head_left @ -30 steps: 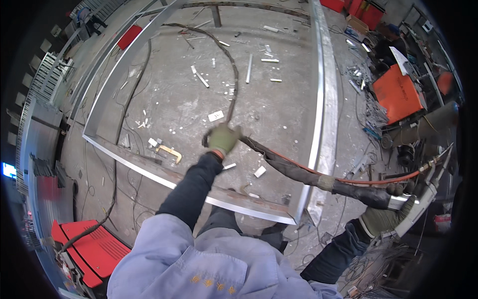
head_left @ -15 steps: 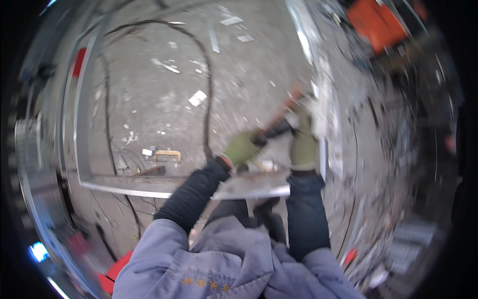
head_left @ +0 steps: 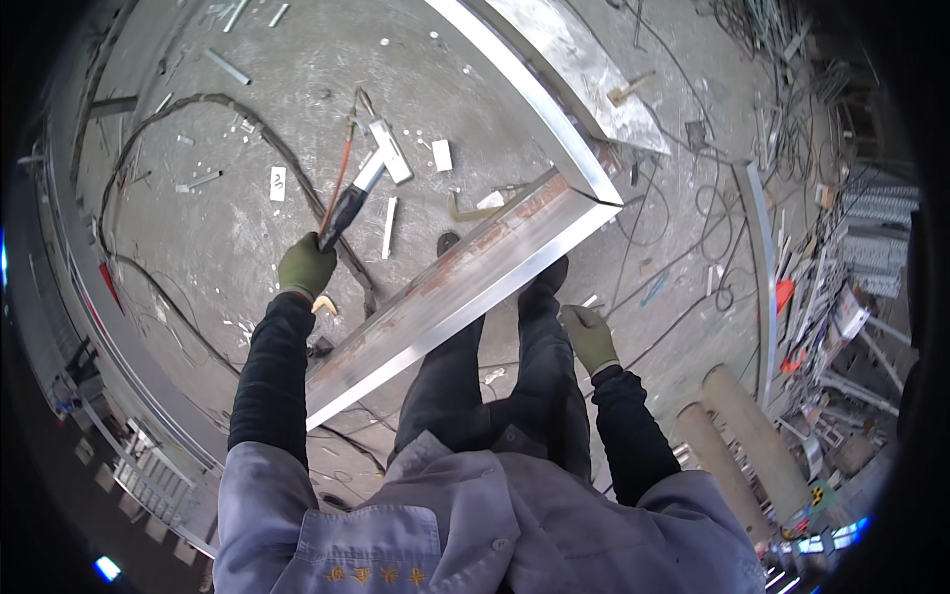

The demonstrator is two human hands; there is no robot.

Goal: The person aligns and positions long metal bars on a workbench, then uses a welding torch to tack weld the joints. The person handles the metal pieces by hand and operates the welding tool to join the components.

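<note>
My left hand (head_left: 307,267), in a green glove, is closed round the black grip of a hammer (head_left: 347,210). Its silver head points away from me over the floor. A thin orange-red rod (head_left: 342,170) runs alongside the hammer from the same hand; its kind is unclear. My right hand (head_left: 590,338), gloved alike, hangs low beside my right leg with curled fingers; whatever they hold, if anything, is hidden. Between the hands a metal frame (head_left: 450,297) with rusty patches lies across in front of my legs, its corner at the right. Neither hand touches it.
Beyond the frame's near bar lies a yellowish clamp (head_left: 477,204). A dark cable (head_left: 282,148) loops over the floor among offcuts. Thin wires, a long metal strip (head_left: 762,267), two brown cylinders (head_left: 757,436) and piled metal scraps (head_left: 841,337) are at the right.
My hands were close together at the frame's right side. They have parted: the left has gone left with the hammer, the right has dropped beside my leg. My view has turned.
</note>
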